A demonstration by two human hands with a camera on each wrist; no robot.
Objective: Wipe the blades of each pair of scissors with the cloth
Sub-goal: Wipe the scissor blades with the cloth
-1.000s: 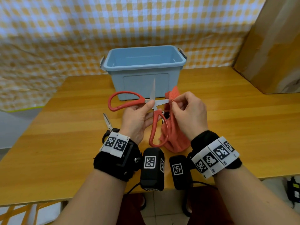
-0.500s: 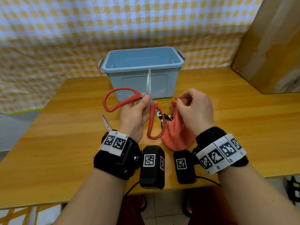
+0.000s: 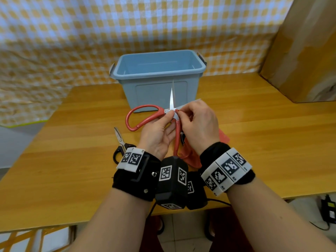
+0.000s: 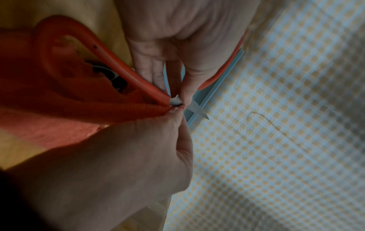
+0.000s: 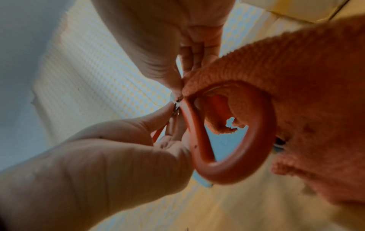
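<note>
Nearest me, at the front edge of the wooden surface (image 3: pixel 254 142), my 2 hands meet above the boards. My left hand (image 3: pixel 156 135) grips the large red-handled steel scissors (image 3: pixel 145 115) at the pivot, thumb and fingers (image 4: pixel 156 73) pinched round the joint, with 1 handle loop sticking out to the left and the other hanging down toward me. My right hand (image 3: pixel 200 128) pinches a fold of the coral-red terry cloth (image 5: pixel 296 78) against the base of the blades; the rest of the cloth drapes down through and behind the lower loop. The scissors are wide open: 1 blade points straight up and away from me, and the other runs under my right hand and is mostly hidden.

Just left of my left wrist, the small black-handled scissors (image 3: pixel 120 142) lie flat on the surface, untouched and, I judge, still to be wiped.

Beyond the hands, toward the back edge, stands the pale blue plastic storage bin (image 3: pixel 158 77), in front of the yellow-and-white checked backdrop (image 3: pixel 91 33).

My worry is the bare upright blade. If I drag the cloth along the edge with too thin a fold, the fingers could be cut. The hanging cloth could also snag in the loop and jerk the scissors shut on my left thumb.
</note>
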